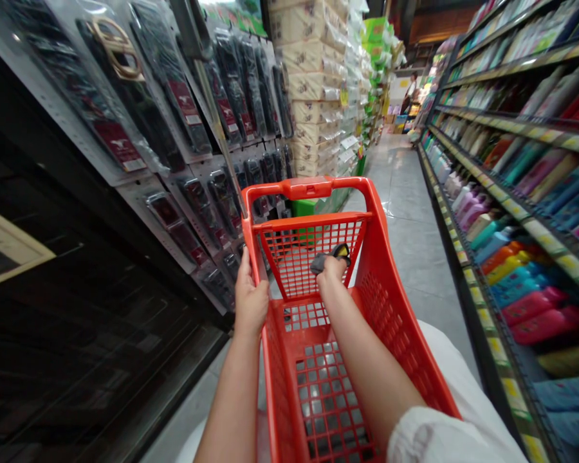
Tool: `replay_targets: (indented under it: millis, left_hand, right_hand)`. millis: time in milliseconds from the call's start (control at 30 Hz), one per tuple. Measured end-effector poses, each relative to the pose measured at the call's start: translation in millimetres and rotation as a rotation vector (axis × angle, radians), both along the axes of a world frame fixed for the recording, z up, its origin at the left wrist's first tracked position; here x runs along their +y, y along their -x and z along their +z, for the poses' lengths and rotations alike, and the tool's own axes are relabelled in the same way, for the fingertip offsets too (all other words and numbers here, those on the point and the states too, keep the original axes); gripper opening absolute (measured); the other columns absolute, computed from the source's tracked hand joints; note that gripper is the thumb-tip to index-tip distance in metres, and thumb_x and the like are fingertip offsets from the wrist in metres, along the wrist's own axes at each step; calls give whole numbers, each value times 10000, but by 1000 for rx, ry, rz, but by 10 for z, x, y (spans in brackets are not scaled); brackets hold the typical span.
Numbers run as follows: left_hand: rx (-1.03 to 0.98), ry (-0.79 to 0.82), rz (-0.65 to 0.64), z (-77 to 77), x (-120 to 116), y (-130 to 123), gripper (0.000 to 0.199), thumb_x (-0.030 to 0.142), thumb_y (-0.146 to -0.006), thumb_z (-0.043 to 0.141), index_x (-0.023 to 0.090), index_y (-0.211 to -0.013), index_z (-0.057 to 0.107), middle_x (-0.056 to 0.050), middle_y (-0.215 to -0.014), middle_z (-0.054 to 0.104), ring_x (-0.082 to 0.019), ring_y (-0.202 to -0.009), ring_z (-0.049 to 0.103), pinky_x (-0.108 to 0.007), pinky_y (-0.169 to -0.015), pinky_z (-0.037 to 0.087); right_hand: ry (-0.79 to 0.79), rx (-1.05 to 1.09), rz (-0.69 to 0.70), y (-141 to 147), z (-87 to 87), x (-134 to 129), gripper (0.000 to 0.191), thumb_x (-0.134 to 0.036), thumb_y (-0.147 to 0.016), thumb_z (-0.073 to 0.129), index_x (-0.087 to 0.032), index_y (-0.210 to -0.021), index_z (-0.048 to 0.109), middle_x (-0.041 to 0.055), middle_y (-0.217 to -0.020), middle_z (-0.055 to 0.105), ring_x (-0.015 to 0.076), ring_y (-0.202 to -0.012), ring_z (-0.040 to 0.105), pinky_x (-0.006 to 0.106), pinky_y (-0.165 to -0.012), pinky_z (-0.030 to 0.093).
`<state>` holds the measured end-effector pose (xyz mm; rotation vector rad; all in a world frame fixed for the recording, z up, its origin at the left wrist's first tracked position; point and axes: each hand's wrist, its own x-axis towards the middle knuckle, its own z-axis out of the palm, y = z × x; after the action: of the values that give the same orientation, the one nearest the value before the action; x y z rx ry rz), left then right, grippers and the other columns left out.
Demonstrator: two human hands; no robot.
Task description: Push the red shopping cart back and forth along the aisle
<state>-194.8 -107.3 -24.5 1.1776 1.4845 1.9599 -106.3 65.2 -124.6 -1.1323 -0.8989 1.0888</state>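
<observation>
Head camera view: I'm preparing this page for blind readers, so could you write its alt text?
A person's left hand grips the side of a red plastic shopping cart while the right hand holds an unclear grey, black and yellow object near the cart's grid panel. Dark belts in clear packaging hang at left; dark shelves of colourful plastic bottles line the right.

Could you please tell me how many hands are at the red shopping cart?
2: the left hand grips the side rim of the red shopping cart, and the right hand holds a dark item by its mesh panel. No others show.
</observation>
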Motion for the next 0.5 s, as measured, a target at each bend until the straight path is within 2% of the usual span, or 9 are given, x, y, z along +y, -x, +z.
replay_targets:
  millis: [100,167,233,333,500]
  left_hand:
    - [-23,12,19,14,-6,-18,893,-34,-669,498,236,-1502,321,-12,-1562,350,-172,-1453,268,-327,-1210,178]
    - [-28,12,17,18,-11,-29,902,-42,-659,482,234,-1503,320,-6,-1564,345,-167,-1453,266,-317,-1209,180]
    - [-27,10,10,13,-14,-35,905,-43,-657,475,236,-1503,320,1,-1566,341,-169,-1455,260,-313,-1210,179]
    - [-22,6,4,-9,-9,-30,904,-41,-662,485,251,-1503,325,16,-1562,347,-177,-1457,253,-318,-1212,174]
    - [-24,2,20,-46,7,0,894,-32,-678,508,269,-1500,330,30,-1555,359,-181,-1463,232,-324,-1216,156]
  right_hand:
    - [24,-66,-82,-61,165,-24,542,-167,-778,436,-122,-1318,432,68,-903,596,197,-751,632,345,-686,556]
    - [-90,-281,-122,-140,231,-131,622,-159,-769,437,-111,-1390,415,145,-1080,543,261,-1002,601,407,-867,522]
    - [-269,-544,-141,-227,239,-263,636,-133,-767,440,-138,-1403,449,186,-1229,437,308,-1200,474,454,-1016,422]
    - [-440,-810,-99,-329,124,-417,556,-87,-762,447,-205,-1288,581,168,-1272,385,326,-1227,383,490,-1048,353]
    - [-564,-1042,127,-417,-305,-547,535,-10,-707,452,-259,-1131,664,125,-1192,449,294,-1111,387,453,-971,386]
